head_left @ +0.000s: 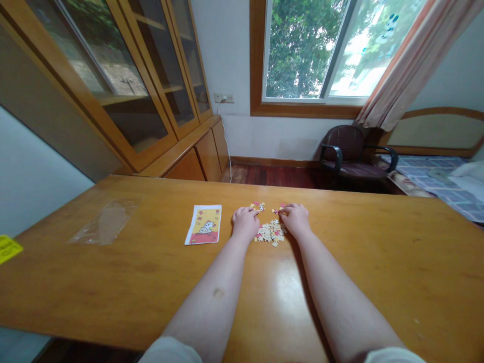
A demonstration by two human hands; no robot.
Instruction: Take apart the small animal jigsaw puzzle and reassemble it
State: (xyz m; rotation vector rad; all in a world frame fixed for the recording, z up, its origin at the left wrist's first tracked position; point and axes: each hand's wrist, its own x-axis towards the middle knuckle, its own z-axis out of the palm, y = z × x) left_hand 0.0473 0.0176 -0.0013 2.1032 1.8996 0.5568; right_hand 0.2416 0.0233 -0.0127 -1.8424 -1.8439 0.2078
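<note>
Both my forearms reach out over a wooden table point(151, 272). My left hand point(245, 221) rests knuckles-up with its fingers curled, its fingertips at a small cluster of puzzle pieces point(257, 206). My right hand point(295, 218) is also curled, pinching at a few red and yellow pieces point(279, 208). Between the two hands lies a loose pile of small jigsaw pieces point(269, 233), mostly pale side up. Left of my left hand lies a printed picture card point(204, 224) with a cartoon animal on yellow and red.
A clear plastic bag point(108, 222) lies flat on the table's left part, and a yellow paper point(7, 248) pokes in at the left edge. Glass-door cabinets point(124, 85) stand at the left. An armchair point(350, 151) sits under the window, beside a bed point(446, 176).
</note>
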